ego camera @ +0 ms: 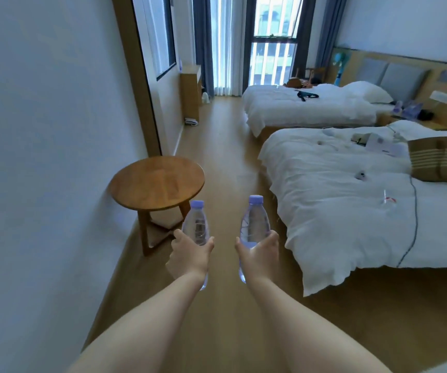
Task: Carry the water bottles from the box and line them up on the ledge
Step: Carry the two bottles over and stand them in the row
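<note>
I hold two clear water bottles with pale purple caps out in front of me, both upright. My left hand grips the lower half of the left bottle, fingers curled round it. My right hand grips the right bottle the same way. Both bottles hang over the wooden floor, between the round table and the near bed. The box and the ledge are not in view.
A round wooden side table stands against the left wall. Two white beds fill the right side, a striped bag on the near one. A strip of wooden floor runs ahead to the curtained window.
</note>
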The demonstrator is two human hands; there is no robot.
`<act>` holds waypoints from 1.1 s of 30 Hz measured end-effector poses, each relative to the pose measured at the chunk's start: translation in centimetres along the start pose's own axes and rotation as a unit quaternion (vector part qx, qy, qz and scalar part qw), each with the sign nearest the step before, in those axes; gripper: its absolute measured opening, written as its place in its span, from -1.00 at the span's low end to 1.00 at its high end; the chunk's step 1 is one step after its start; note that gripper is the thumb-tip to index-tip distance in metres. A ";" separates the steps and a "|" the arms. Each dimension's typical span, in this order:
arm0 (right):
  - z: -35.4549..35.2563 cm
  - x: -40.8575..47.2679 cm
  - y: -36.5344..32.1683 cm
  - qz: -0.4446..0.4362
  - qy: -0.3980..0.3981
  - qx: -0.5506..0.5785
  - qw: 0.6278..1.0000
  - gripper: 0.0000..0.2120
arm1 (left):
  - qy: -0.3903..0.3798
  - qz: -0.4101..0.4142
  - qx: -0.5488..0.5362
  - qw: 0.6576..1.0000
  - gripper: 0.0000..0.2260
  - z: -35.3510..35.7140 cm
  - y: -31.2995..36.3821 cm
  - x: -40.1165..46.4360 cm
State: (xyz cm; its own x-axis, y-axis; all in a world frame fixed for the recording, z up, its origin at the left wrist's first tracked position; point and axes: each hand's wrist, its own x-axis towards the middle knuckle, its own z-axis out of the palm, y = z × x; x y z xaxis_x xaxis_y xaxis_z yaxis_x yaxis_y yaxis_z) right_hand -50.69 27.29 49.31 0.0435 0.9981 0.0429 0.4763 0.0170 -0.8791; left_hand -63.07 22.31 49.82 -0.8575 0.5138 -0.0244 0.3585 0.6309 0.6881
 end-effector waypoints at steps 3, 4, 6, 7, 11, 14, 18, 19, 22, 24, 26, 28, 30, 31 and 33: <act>2.6 4.7 -0.7 -0.014 -0.010 -0.010 1.000 -0.28 | 0.026 -0.027 -0.013 0.999 -0.39 2.2 1.5 4.0; 3.3 6.6 -0.9 -0.018 -0.015 -0.016 1.000 -0.27 | 0.032 -0.031 -0.014 0.999 -0.39 3.0 2.3 5.5; 4.6 10.9 -1.5 -0.028 -0.023 -0.021 0.999 -0.26 | 0.046 -0.034 -0.019 0.998 -0.38 4.7 4.4 8.7; 5.2 13.1 -1.9 -0.031 -0.026 -0.022 0.999 -0.26 | 0.053 -0.035 -0.022 0.998 -0.37 5.5 5.7 10.3; 7.6 21.4 -4.2 -0.054 -0.042 -0.030 0.997 -0.22 | 0.067 -0.040 -0.032 0.996 -0.37 8.3 11.1 16.2; 10.0 27.0 -5.9 -0.052 -0.053 -0.030 0.997 -0.19 | 0.063 -0.037 -0.035 0.997 -0.39 10.5 14.5 20.5; 14.4 33.7 -7.8 -0.059 -0.060 -0.032 0.996 -0.15 | 0.060 -0.036 -0.045 0.997 -0.38 13.3 18.1 27.6; 15.7 35.5 -8.2 -0.059 -0.059 -0.034 0.996 -0.15 | 0.056 -0.035 -0.045 0.997 -0.38 14.2 18.9 29.6; 20.2 41.1 -9.3 -0.051 -0.053 -0.031 0.997 -0.12 | 0.042 -0.022 -0.033 0.998 -0.36 16.5 21.2 36.6; 23.5 45.2 -10.5 -0.047 -0.049 -0.029 0.997 -0.12 | 0.033 -0.012 -0.041 0.999 -0.37 18.2 22.6 41.8; 26.7 49.3 -11.9 -0.034 -0.039 -0.027 0.998 -0.14 | 0.022 -0.013 -0.043 0.999 -0.38 19.5 24.1 47.1; 29.3 52.9 -13.6 -0.013 -0.029 -0.026 0.999 -0.15 | 0.009 -0.016 -0.034 0.999 -0.37 20.7 25.5 51.6; 31.4 56.4 -15.4 -0.003 -0.023 -0.015 1.000 -0.16 | 0.001 -0.011 -0.030 0.999 -0.34 21.9 27.0 55.9; 32.4 58.2 -16.2 -0.003 -0.021 -0.011 1.000 -0.17 | -0.001 -0.010 -0.029 1.000 -0.33 22.6 27.8 58.0; 33.9 61.8 -17.4 -0.001 -0.017 -0.008 1.000 -0.20 | -0.008 -0.009 -0.025 1.000 -0.34 24.2 29.6 61.8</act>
State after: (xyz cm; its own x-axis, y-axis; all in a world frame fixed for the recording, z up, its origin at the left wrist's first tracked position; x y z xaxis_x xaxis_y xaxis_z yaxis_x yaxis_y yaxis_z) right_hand -86.09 90.71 51.13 0.0125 0.9995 0.0289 0.4902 0.0191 -0.8714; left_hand -96.53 86.85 51.11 -0.8575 0.5121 -0.0487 0.3239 0.6112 0.7222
